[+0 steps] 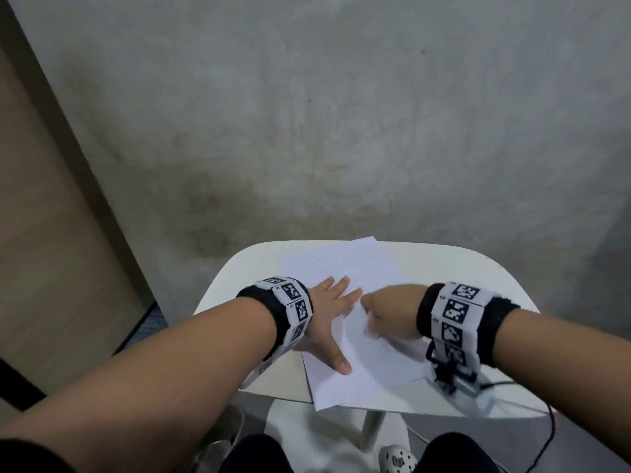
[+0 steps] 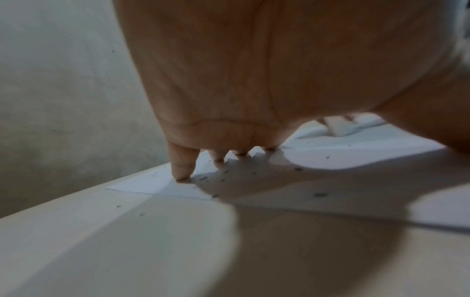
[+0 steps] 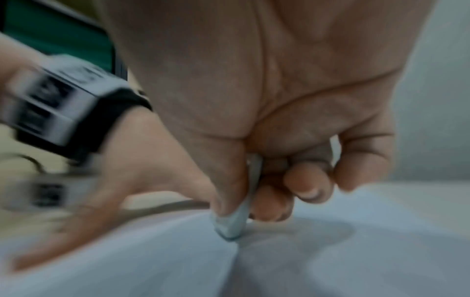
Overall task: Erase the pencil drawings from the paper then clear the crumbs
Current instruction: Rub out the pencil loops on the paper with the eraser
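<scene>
A white sheet of paper (image 1: pixel 345 264) lies on a small white table (image 1: pixel 478 271). My left hand (image 1: pixel 327 322) rests flat on the paper's left part, fingers spread and straight, fingertips (image 2: pixel 182 174) touching the sheet. My right hand (image 1: pixel 386 315) is curled at the sheet's middle, blurred. In the right wrist view its thumb and fingers pinch a white eraser (image 3: pixel 235 221) whose tip presses on the paper (image 3: pixel 356 251). Dark eraser crumbs (image 2: pixel 319 194) are scattered over the paper (image 2: pixel 368 156) and table (image 2: pixel 76 231). Faint pencil marks (image 1: pixel 379 343) show under the right hand.
The table stands against a grey concrete wall (image 1: pixel 341 114), with a brown panel (image 1: pixel 41 233) to the left. A black cable (image 1: pixel 546 421) hangs off the table's right front. My knees and a white shoe (image 1: pixel 396 457) are below the front edge.
</scene>
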A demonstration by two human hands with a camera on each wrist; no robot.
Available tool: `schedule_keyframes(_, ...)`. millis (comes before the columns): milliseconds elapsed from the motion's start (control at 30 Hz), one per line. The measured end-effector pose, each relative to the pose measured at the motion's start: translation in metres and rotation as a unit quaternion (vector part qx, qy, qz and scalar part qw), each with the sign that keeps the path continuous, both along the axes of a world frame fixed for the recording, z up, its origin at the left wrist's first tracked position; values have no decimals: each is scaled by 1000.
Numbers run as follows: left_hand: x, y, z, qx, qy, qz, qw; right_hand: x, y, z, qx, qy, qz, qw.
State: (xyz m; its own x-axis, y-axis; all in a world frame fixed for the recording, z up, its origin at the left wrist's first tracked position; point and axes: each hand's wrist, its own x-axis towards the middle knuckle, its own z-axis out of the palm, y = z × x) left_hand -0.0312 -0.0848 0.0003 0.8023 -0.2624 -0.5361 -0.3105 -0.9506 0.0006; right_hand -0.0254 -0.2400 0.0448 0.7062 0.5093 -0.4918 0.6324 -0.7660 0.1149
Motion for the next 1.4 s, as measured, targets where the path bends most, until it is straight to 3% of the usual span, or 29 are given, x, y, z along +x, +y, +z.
schedule_keyframes(100,0,0,1,1,0,1,1000,4,0,5,-34,-58,16,998)
schedule_keyframes(233,-1,0,-1,4,-6,-5,1000,-19,7,-3,-38,14,78,996)
schedule_keyframes(367,-1,6,-1,-13,-5,-16,1000,-1,-9,4,-22,-65,42,997)
schedule_keyframes(467,-1,6,2,-9,-2,-22,1000,-25,0,-3,-24,-37,117,992)
schedule_keyframes(533,0,8,3,-10,0,-31,999,-22,1,-4,-6,9,83,996)
schedule_keyframes(667,3,11,4,-5,5,-26,1000,16,-16,3,3,-48,-11,999)
schedule_keyframes(867,6,-20,-3,-4,-47,-55,997,13,-9,0,-33,-61,18,997)
schedule_keyframes(967,4,-24,-5,-28,-30,-39,998,-6,-10,-3,21,-61,-2,998)
schedule_keyframes(1100,2,-22,-3,4,-28,-58,998,-42,-5,1,18,10,73,997)
schedule_keyframes(1167,2,-21,-1,-7,-20,-58,998,-26,-8,8,30,29,38,998)
schedule_keyframes(1233,3,-18,1,-17,-18,-58,998,-4,-13,11,30,-28,-9,999)
schedule_keyframes(1300,3,-17,-1,-15,-19,-57,998,-4,-14,7,13,-66,-3,998)
schedule_keyframes(1400,2,-20,-5,-1,-21,-58,998,-36,-4,1,27,28,69,997)
